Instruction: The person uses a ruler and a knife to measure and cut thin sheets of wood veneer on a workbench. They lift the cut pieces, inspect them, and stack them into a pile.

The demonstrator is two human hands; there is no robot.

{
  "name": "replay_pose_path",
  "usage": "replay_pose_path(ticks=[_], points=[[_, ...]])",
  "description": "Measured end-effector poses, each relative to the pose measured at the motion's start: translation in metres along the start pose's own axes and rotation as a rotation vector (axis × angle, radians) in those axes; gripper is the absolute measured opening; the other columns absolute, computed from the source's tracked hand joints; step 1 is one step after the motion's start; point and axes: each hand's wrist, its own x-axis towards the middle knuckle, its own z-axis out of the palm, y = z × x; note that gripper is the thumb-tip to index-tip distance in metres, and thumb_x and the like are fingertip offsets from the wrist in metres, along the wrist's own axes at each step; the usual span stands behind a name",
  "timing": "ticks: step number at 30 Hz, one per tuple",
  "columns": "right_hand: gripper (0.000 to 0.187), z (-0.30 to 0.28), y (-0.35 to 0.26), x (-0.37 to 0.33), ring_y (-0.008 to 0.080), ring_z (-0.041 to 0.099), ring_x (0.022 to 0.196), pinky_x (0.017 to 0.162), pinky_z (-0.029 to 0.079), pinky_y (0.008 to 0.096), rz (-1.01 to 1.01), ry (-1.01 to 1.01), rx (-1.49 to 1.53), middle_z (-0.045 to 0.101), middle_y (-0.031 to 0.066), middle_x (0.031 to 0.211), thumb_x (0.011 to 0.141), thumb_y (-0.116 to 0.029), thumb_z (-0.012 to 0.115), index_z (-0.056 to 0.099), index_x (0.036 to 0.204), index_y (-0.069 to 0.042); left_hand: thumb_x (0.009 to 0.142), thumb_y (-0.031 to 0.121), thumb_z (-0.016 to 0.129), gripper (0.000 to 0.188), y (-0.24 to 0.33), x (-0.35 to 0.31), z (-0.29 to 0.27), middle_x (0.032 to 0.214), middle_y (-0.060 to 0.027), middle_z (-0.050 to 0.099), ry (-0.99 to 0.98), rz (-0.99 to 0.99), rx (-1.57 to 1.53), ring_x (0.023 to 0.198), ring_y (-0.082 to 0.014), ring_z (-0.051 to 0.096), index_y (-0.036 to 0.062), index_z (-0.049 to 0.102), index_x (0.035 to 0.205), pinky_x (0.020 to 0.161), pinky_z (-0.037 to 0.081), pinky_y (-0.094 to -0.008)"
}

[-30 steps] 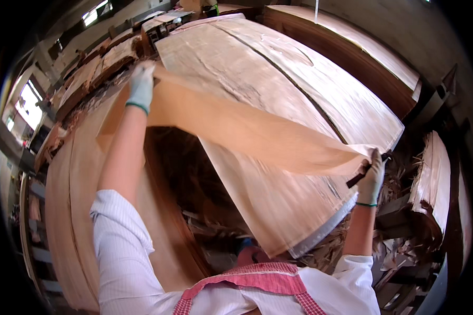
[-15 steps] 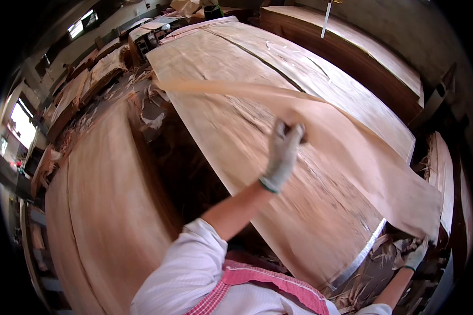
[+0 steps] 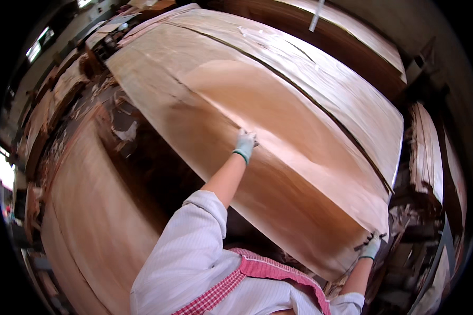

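A thin wood veneer sheet (image 3: 294,136) lies bowed over the stack of veneer (image 3: 210,142) in front of me, its near edge raised and casting a shadow below. My left hand (image 3: 246,142), in a pale glove with a green cuff, is closed on that edge near the middle. At the sheet's right end my right hand (image 3: 372,245), gloved alike, pinches the near corner; its fingertips partly show dark. A long dark split (image 3: 278,73) runs along the surface on the far side of the sheet.
Another veneer stack (image 3: 100,199) stands to my left, across a dark gap. A taller stack (image 3: 341,31) is at the back right. Upright bundles of veneer (image 3: 425,152) stand at the right. Torn scraps (image 3: 123,131) litter the left side.
The sheet has swung from a twisted, raised position down across the stack. My left hand moved left along with its edge, and my right hand moved left with the corner. The view has shifted.
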Motion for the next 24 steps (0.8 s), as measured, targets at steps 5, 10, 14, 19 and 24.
replay_pose_path(ticks=[5, 10, 14, 19, 24], points=[[0.015, -0.043, 0.051, 0.025, 0.0126, 0.042, 0.044, 0.034, 0.03, 0.0231, 0.067, 0.011, 0.039, 0.049, 0.0001, 0.062, 0.095, -0.025, 0.051, 0.055, 0.088, -0.012, 0.077, 0.0, 0.06, 0.014, -0.046, 0.019, -0.004, 0.07, -0.0047, 0.054, -0.103, -0.206, 0.017, 0.055, -0.0161, 0.055, 0.0079, 0.052, 0.085, 0.045, 0.048, -0.0315], [0.028, 0.024, 0.066, -0.02, 0.0199, 0.047, 0.042, 0.036, 0.038, 0.0332, 0.226, -0.09, 0.108, 0.053, 0.0024, 0.059, 0.092, -0.037, 0.054, 0.052, 0.072, -0.018, 0.076, 0.001, 0.065, 0.024, -0.042, 0.049, -0.075, 0.079, -0.0099, 0.055, 0.092, -0.03, 0.2, 0.063, -0.0218, 0.057, 0.0042, 0.05, 0.096, 0.056, 0.056, -0.0419], [0.024, -0.024, 0.1, 0.037, 0.0218, 0.052, 0.051, 0.045, 0.041, 0.0367, 0.087, 0.223, 0.366, 0.058, 0.005, 0.065, 0.091, -0.034, 0.054, 0.06, 0.081, -0.014, 0.081, 0.006, 0.065, 0.013, -0.067, 0.051, -0.027, 0.08, -0.0055, 0.057, 0.033, -0.116, 0.225, 0.065, -0.0192, 0.058, 0.0082, 0.054, 0.086, 0.057, 0.056, -0.0341], [0.032, -0.004, 0.104, 0.014, 0.0308, 0.064, 0.07, 0.066, 0.049, 0.041, -0.161, 0.353, -0.511, 0.066, 0.0176, 0.074, 0.085, -0.031, 0.062, 0.064, 0.08, 0.001, 0.085, 0.007, 0.064, 0.011, -0.061, 0.047, -0.035, 0.083, -0.0042, 0.057, 0.222, 0.006, 0.233, 0.068, -0.0164, 0.056, 0.0078, 0.054, 0.09, 0.057, 0.054, -0.0311], [0.028, 0.017, 0.071, -0.02, 0.0246, 0.063, 0.068, 0.063, 0.047, 0.0381, -0.052, 0.311, -0.566, 0.066, 0.0142, 0.073, 0.081, -0.029, 0.068, 0.066, 0.08, -0.001, 0.087, 0.011, 0.065, 0.012, -0.055, 0.05, -0.047, 0.081, -0.0013, 0.055, 0.317, 0.041, 0.338, 0.064, -0.013, 0.052, 0.0083, 0.053, 0.089, 0.053, 0.047, -0.0269]])
